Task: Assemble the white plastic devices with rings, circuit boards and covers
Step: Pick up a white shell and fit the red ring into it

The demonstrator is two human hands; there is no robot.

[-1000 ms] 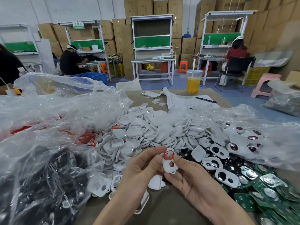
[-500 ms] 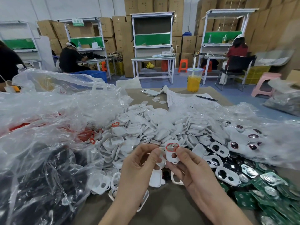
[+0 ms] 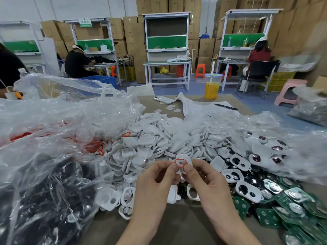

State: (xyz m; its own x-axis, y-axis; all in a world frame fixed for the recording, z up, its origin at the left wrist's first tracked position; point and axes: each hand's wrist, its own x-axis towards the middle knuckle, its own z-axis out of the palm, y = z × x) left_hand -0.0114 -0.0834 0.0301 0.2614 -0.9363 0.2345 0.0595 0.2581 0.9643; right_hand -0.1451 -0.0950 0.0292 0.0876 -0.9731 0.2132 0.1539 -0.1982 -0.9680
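Both my hands hold one small white plastic shell (image 3: 184, 159) above the table, with a red ring (image 3: 180, 163) seated on its upper end. My left hand (image 3: 155, 181) pinches the shell's left side, fingertips at the ring. My right hand (image 3: 205, 179) pinches its right side. Behind them spreads a big heap of white covers (image 3: 159, 138). White frames with dark holes (image 3: 247, 190) and green circuit boards (image 3: 286, 206) lie to the right. More red rings (image 3: 95, 145) show inside the clear bag at the left.
Clear plastic bags (image 3: 53, 138) crowd the left, holding red and black parts, and another bag (image 3: 292, 138) lies at the right. At the table's far end are a phone (image 3: 163, 99), a sheet of paper with a pen (image 3: 225, 106), and a cup of orange drink (image 3: 212, 86). People sit at benches behind.
Both hands have lifted the shell a little higher and closer to the heap, and my fingertips have moved up onto the red ring at its top.
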